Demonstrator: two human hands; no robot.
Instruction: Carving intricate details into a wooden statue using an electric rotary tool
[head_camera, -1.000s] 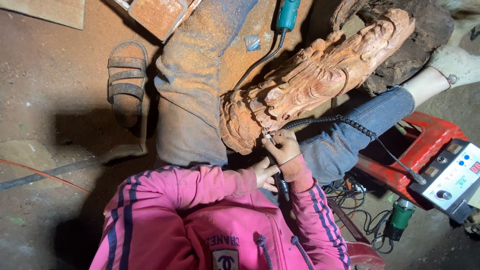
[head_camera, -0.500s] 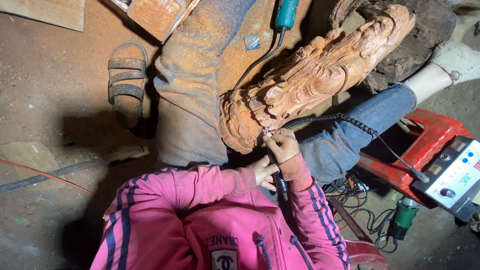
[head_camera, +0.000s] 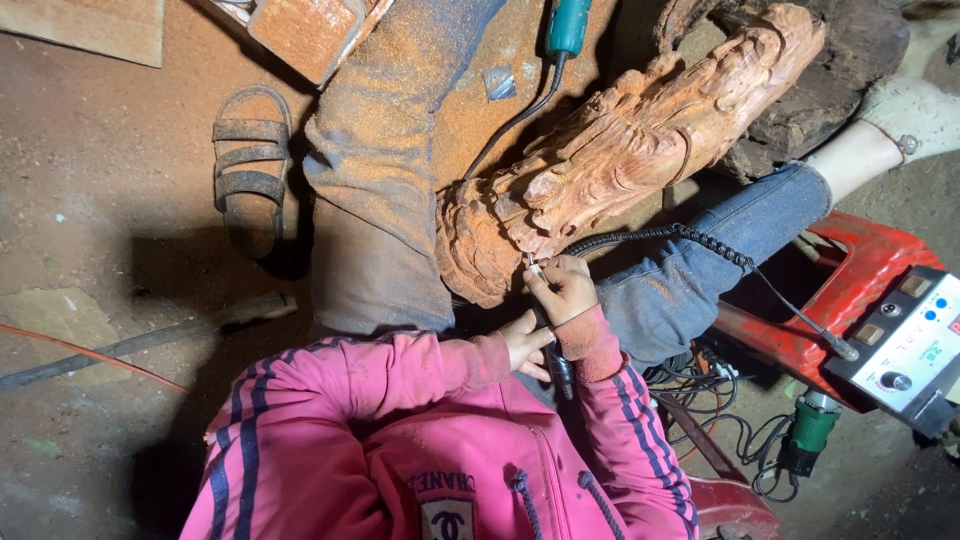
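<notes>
**Fine tool tip against a carved wooden figure**

The right hand (head_camera: 562, 290) is closed in a pencil-like pinch on a slim rotary handpiece (head_camera: 545, 285), its thin metal tip touching the lower edge of the wood carving (head_camera: 610, 150). The handpiece's dark rear end runs down past the wrist. The left hand (head_camera: 525, 343) lies just below and beside the right, fingers curled and touching the right wrist; whether it grips anything cannot be told.

The carving is a long reddish-orange log, deeply cut into ridged, scrolling folds, rough and dusty. It lies tilted across the person's lap, its thick rounded end nearest the hands and its far end resting against a dark, bark-like stump (head_camera: 840, 70).

A black coiled cord (head_camera: 690, 238) crosses the blue denim knee to a grey control box (head_camera: 910, 340) with knobs, which sits on a red plastic stool (head_camera: 850, 290). The pink striped sleeves are cuffed with ribbed knit. Sawdust coats the trouser leg, a worn sandal (head_camera: 248, 170) and the earthen floor.
</notes>
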